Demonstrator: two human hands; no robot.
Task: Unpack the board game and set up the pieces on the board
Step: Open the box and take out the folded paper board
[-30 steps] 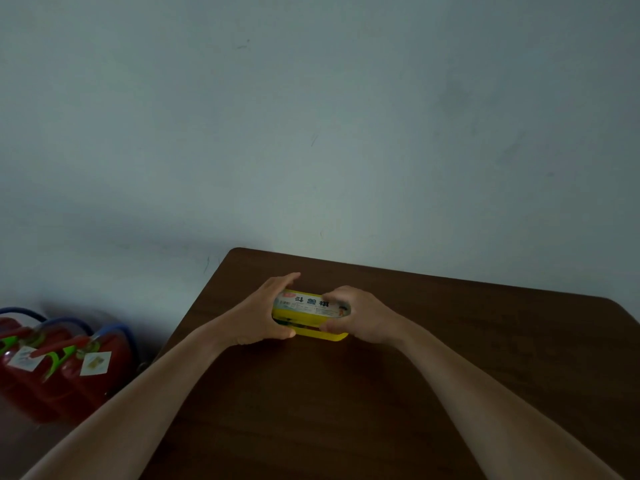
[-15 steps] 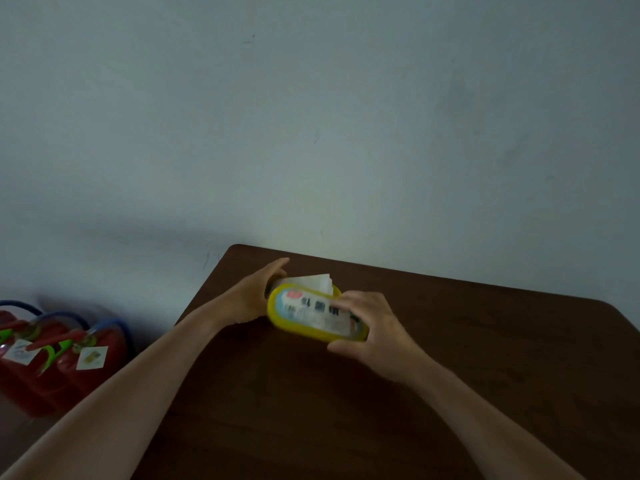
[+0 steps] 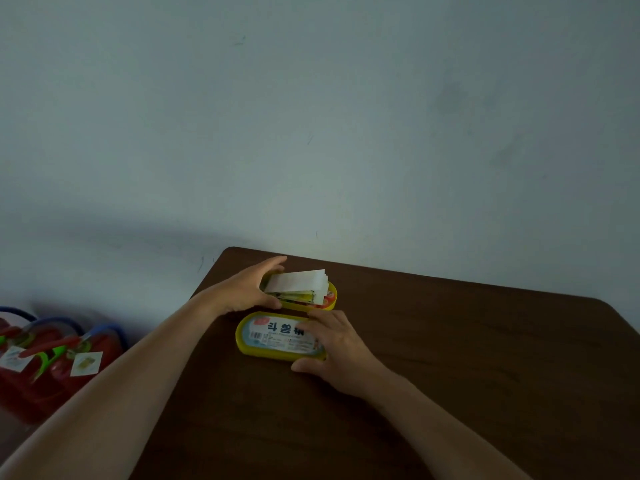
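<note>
A yellow oval game box (image 3: 330, 299) stands open near the table's far left corner. A folded white paper board (image 3: 298, 284) sticks up out of it, with red pieces (image 3: 328, 301) showing at its right end. My left hand (image 3: 247, 289) grips the box's left end. The yellow lid (image 3: 273, 337), with a pale blue printed label, lies flat on the table just in front of the box. My right hand (image 3: 332, 344) holds the lid's right end, fingers over the label and thumb at its near edge.
The dark brown table (image 3: 467, 375) runs to the right and toward me, with a grey wall right behind it. On the floor at the left stand red containers (image 3: 52, 362) with blue handles and white tags.
The lid has come off the box. My right hand carried it toward me and laid it flat on the table, while my left hand kept hold of the box. The folded paper now shows.
</note>
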